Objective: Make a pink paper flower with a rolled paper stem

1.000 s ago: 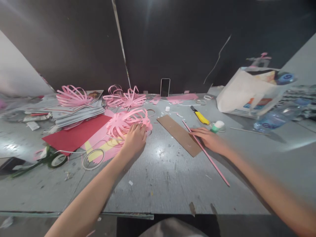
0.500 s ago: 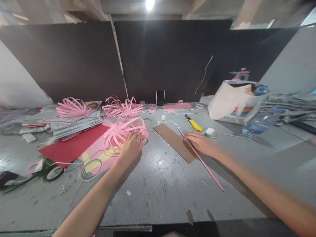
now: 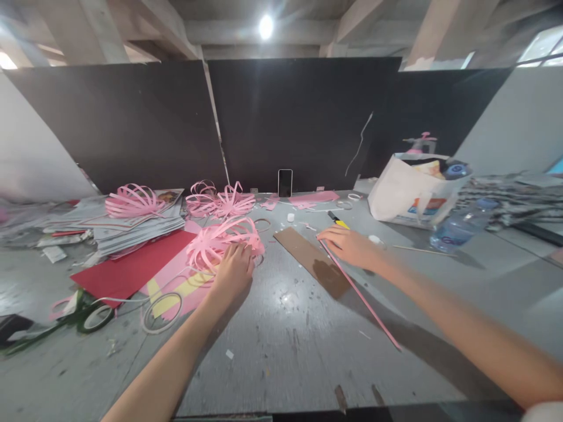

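Note:
My left hand (image 3: pixel 235 266) rests with its fingers curled over a pink paper-strip flower (image 3: pixel 206 245), left of centre. At the far end of a thin pink stick (image 3: pixel 365 302), my right hand (image 3: pixel 345 243) has its fingertips together on the stick's tip. The stick lies slanting toward the table's front edge and crosses the corner of a brown cardboard strip (image 3: pixel 308 258). Behind my right hand, a yellow cutter (image 3: pixel 338 220) is partly hidden. Pink and yellow paper (image 3: pixel 165 299) lies under and beside the flower.
More pink strip flowers (image 3: pixel 231 201) stand at the back left, near stacked papers (image 3: pixel 141 231) and red card (image 3: pixel 132 266). Green tape (image 3: pixel 95 316) lies front left. A phone (image 3: pixel 285 183) stands upright at the back. At right are a white bag (image 3: pixel 396 193) and a bottle (image 3: pixel 460 228).
My right hand has moved slightly left and back to the far tip of the pink stick, now covering part of the cutter. My left hand stays on the flower. The view has tilted up slightly.

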